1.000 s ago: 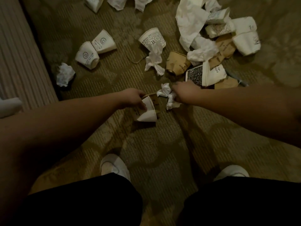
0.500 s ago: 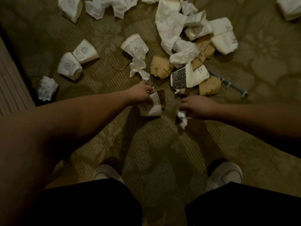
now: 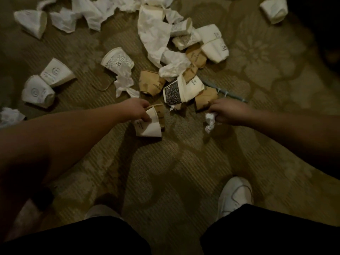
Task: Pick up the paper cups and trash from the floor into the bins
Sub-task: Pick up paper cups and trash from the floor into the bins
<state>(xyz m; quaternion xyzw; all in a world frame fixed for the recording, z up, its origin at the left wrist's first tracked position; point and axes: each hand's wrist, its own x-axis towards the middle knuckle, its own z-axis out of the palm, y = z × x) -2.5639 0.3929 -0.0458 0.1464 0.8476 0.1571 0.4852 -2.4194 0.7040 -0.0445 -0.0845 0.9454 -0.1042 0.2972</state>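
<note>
Head view, dim light, looking down at patterned carpet floor [image 3: 165, 172].

Left hand [image 3: 137, 110]: fingers curled over the rim of a white paper cup [image 3: 149, 126], gripping it; a brown sleeve [image 3: 160, 115] is tucked against the cup. Cup hangs low, close over the floor; cannot tell if it touches.

Right hand [image 3: 226, 112]: closed tight round a crumpled tissue [image 3: 209, 121], a wad sticking out below the fist. Hand sits just beside a brown cup [image 3: 205, 98] at the near edge of the main litter pile.

Pile ahead: black-printed cup [image 3: 173, 93], another brown cup [image 3: 150, 83], large white paper [image 3: 154, 34], several white cups behind. Apart to the left: two smiley cups [image 3: 46, 83], a printed cup [image 3: 117, 60] with tissue below it. A blue-grey stick [image 3: 226, 92] lies partly under the pile.

No bins in view.

Judgement: gathering step, both hands loaded, most litter not yet collected. Next move likely calls for either carrying this load to the bins, wherever they stand, or nesting further cups into the held one to free up grip.
</note>
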